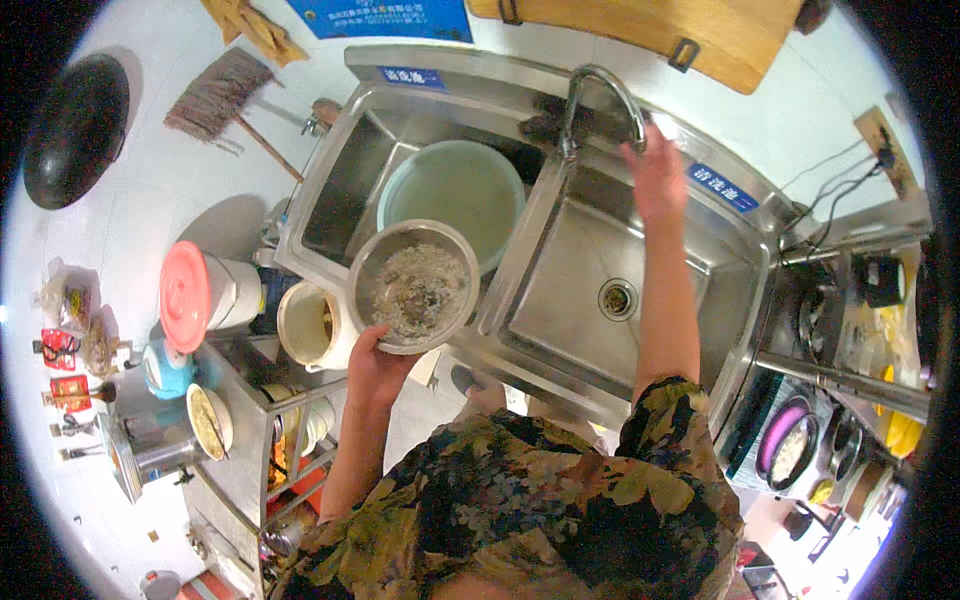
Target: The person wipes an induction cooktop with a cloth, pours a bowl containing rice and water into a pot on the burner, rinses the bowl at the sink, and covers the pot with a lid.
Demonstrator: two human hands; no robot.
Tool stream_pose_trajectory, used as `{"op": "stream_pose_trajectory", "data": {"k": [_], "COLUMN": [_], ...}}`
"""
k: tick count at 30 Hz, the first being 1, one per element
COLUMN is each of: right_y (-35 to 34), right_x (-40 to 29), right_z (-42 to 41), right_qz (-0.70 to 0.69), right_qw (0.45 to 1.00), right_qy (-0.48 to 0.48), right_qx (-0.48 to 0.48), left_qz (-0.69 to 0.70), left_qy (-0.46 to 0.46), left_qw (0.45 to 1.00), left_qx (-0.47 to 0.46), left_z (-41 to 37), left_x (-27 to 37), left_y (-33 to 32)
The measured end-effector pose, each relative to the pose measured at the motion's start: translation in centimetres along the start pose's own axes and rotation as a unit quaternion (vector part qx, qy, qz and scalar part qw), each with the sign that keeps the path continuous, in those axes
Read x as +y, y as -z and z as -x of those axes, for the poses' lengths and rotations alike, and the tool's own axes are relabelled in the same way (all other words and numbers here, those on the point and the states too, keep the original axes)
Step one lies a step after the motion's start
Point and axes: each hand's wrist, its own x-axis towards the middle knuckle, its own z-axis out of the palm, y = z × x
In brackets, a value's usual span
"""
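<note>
My left hand [376, 367] grips the near rim of a round metal bowl [425, 287], its thumb over the edge. Pale, wet-looking bits lie in the bowl, with a darker patch near the middle; what they are I cannot tell. Beyond and partly under it, a large pale green basin [457, 187] of cloudy water sits in the left sink bowl. My right hand [660, 176], blurred, is raised beside the spout of the curved metal faucet [604, 75], fingers apart. Whether it touches the spout is unclear. Below my right arm, the right sink bowl [577, 262] shows its drain [618, 300].
Left of the metal bowl stand an open white bucket [307, 324] and a bucket with a pink lid [184, 296]. A broom head [217, 94] and a black wok [77, 131] are at upper left. Wooden boards [645, 30] hang behind the faucet; shelves with pans are at right.
</note>
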Motion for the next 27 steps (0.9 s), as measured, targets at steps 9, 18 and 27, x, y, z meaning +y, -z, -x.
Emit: {"op": "stream_pose_trajectory", "data": {"k": [9, 18, 27], "right_y": [1.7, 3.0, 9.0], "right_x": [15.4, 13.0, 8.4], "right_z": [-2.3, -2.0, -1.8], "right_qz": [0.711, 0.780, 0.659], "right_qw": [0.687, 0.574, 0.750], "right_qy": [0.104, 0.146, 0.043], "right_qx": [-0.107, -0.203, 0.037], "left_qz": [-0.101, -0.114, -0.107], "left_qy": [0.035, 0.067, 0.051], "left_qw": [0.994, 0.991, 0.993], "left_qx": [-0.027, -0.020, -0.021], "left_z": [-4.6, -5.0, -4.6], "left_x": [-0.9, -1.9, -1.8], "left_y": [-4.5, -5.3, -5.5]}}
